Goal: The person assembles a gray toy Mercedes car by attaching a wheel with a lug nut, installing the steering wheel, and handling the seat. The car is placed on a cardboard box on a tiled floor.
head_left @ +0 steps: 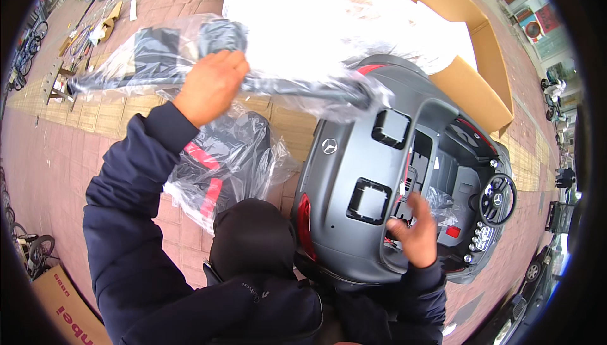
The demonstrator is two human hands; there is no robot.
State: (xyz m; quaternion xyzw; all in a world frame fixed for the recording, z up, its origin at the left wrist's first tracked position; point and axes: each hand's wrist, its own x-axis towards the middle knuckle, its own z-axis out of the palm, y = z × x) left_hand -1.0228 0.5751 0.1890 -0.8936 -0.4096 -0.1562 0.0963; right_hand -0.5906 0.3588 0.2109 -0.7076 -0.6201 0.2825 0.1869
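Observation:
A long black bar [297, 87] in a clear plastic bag is gripped near its middle by my left hand [212, 86]. Dark flat pieces [157, 49] show inside the same bag, blurred by the plastic. To the right stands a grey ride-on toy car [344, 171] with two square openings behind its cockpit. My right hand [418, 234], fingers apart and holding nothing, hovers over the cockpit's near edge. Past it sits the small black steering wheel [497, 199]. Below the bar, a black and red padded part [246, 149], probably a seat, lies wrapped in clear plastic on the paving.
An open cardboard box [477, 89] stands beyond the car, with bright white wrapping [284, 3] spilling beside it. Another printed carton [66, 310] is at the lower left. Bicycles [39, 253] line the left edge; a parked dark car [528, 282] is at the right.

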